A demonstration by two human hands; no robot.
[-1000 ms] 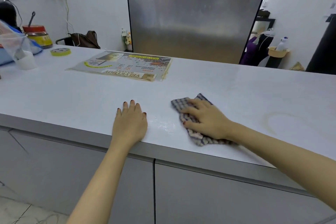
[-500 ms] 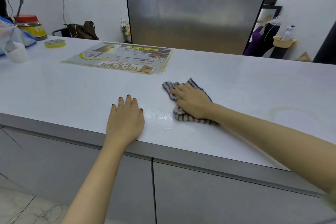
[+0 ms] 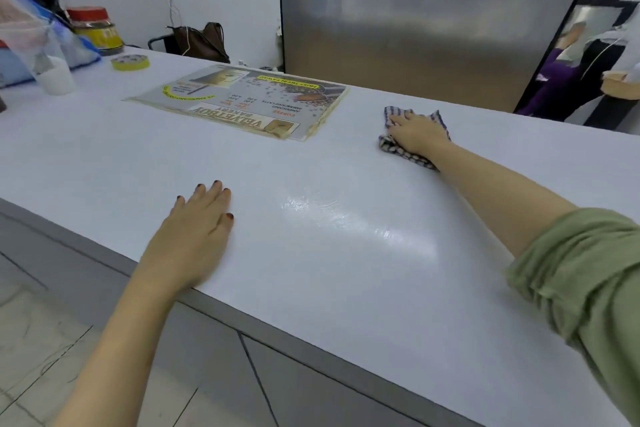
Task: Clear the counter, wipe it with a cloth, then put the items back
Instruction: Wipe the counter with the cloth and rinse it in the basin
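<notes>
A checked blue-and-white cloth (image 3: 391, 146) lies on the white counter (image 3: 104, 163), far from me near the back edge. My right hand (image 3: 414, 133) presses flat on the cloth with the arm stretched out. My left hand (image 3: 194, 236) rests palm down at the counter's front edge, fingers together, holding nothing. A wet streak (image 3: 343, 218) shines on the counter between the two hands.
A laminated menu sheet (image 3: 242, 102) lies left of the cloth. At the far left stand a yellow tape roll (image 3: 130, 63), a white cup (image 3: 55, 76), plastic bags (image 3: 31, 35) and a red-lidded jar (image 3: 95, 28). A steel panel (image 3: 433, 17) rises behind the counter.
My right hand has pushed the cloth away from me and to the right, from near the front edge to the back of the counter, leaving a wet streak. My left hand stayed put.
</notes>
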